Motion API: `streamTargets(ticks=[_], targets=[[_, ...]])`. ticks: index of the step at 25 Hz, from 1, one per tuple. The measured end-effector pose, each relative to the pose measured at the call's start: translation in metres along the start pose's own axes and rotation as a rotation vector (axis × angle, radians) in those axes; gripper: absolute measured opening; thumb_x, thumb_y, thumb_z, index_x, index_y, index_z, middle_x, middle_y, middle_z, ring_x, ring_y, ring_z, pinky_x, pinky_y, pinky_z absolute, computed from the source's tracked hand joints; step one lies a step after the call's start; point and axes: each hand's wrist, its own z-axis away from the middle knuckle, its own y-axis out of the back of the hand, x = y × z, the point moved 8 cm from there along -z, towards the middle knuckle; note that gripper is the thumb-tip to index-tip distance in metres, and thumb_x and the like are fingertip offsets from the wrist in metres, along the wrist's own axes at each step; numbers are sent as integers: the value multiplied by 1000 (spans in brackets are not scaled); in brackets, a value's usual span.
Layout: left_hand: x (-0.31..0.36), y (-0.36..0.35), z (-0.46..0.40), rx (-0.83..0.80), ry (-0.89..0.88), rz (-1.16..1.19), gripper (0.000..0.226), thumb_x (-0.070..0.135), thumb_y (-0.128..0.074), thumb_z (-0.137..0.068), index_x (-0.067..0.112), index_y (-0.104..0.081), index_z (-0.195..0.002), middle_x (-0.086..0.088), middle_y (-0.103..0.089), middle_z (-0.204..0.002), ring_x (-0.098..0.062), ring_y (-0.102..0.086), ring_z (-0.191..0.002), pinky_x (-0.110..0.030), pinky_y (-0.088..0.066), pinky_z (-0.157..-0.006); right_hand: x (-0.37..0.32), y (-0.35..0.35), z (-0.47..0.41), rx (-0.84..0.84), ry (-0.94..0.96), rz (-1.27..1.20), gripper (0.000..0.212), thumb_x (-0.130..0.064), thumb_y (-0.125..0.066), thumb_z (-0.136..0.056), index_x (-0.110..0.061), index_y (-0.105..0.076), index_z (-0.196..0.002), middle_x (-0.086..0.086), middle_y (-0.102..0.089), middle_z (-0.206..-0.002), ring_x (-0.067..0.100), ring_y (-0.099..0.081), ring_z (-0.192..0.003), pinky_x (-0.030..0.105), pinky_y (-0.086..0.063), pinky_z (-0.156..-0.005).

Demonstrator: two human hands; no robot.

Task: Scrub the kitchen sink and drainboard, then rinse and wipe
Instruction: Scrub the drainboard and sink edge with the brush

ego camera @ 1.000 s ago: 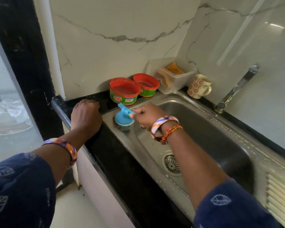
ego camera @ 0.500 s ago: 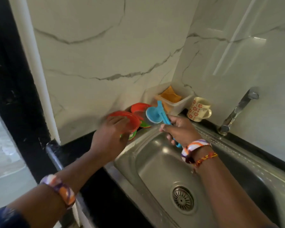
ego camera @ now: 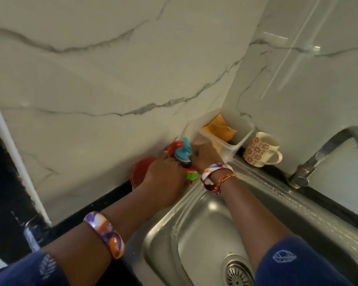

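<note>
1. Both arms reach forward and converge, blue sleeves at the forearms, a bangle on each wrist.
2. The left hand (ego camera: 163, 178) is seen back-up, its fingers curled downward and hidden from the camera.
3. The right hand (ego camera: 205, 156) grips a blue scrubber (ego camera: 183, 153), its wrist also wearing a thread band.
</note>
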Motion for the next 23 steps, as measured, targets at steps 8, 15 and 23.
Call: streamTargets(ticks=[8, 15, 23], targets=[[5, 6, 0, -121, 5, -56, 41, 39, -34, -99, 17, -57, -125, -7, -56, -130, -26, -45, -126, -37, -21, -112, 5, 10, 0, -4, -21, 80, 36, -13, -45, -94, -11, -57, -128, 16, -58, -127, 31, -53, -118, 32, -42, -96], [-2, -8, 12, -165, 52, -37, 50, 38, -30, -100, 12, -35, -142, -12, -33, -149, -25, -27, -140, -39, -11, -117, 43, 42, 59, 217, -128, -637, 32, -11, -51, -91, -25, -62, -118, -2, -47, -60, 0, -33, -35, 14, -28, -38], [4, 30, 121, 479, 299, 305, 51, 15, -36, -78, -2, -61, -119, -21, -58, -128, -35, -57, -118, -48, -34, -104, 19, 5, 183, -83, 25, -1003, 50, -3, -53, -92, -38, -45, -126, -2, -53, -62, 3, -36, -35, 14, -30, -33]])
